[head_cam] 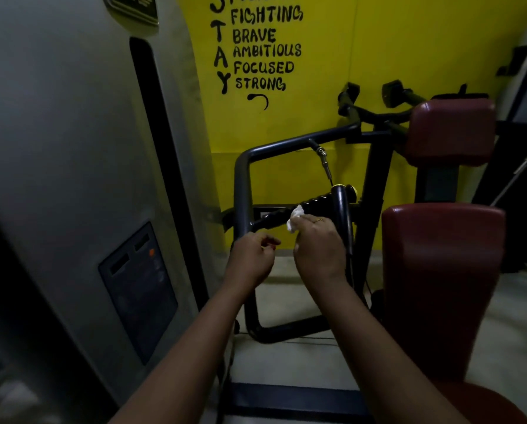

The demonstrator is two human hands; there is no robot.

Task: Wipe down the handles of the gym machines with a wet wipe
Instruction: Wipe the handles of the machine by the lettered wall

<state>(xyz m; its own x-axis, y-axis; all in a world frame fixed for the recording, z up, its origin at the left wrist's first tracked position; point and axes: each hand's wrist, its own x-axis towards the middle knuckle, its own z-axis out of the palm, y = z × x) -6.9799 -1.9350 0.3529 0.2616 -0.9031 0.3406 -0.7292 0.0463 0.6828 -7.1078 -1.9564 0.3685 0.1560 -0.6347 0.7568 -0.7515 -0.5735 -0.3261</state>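
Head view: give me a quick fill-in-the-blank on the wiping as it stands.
The right hand presses a ___ wipe against the ribbed grip.
The wall behind the machine frame is painted ___.
The lowest word lettered on it reads ___.
Missing: white; yellow; STRONG.

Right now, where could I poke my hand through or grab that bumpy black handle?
Free: the gap above the ribbed black handle, under the grey tube frame's top bar, left of the hanging cable. Also the ribs between the white wipe and the left hand. Crowded: where the right hand holds the wipe.
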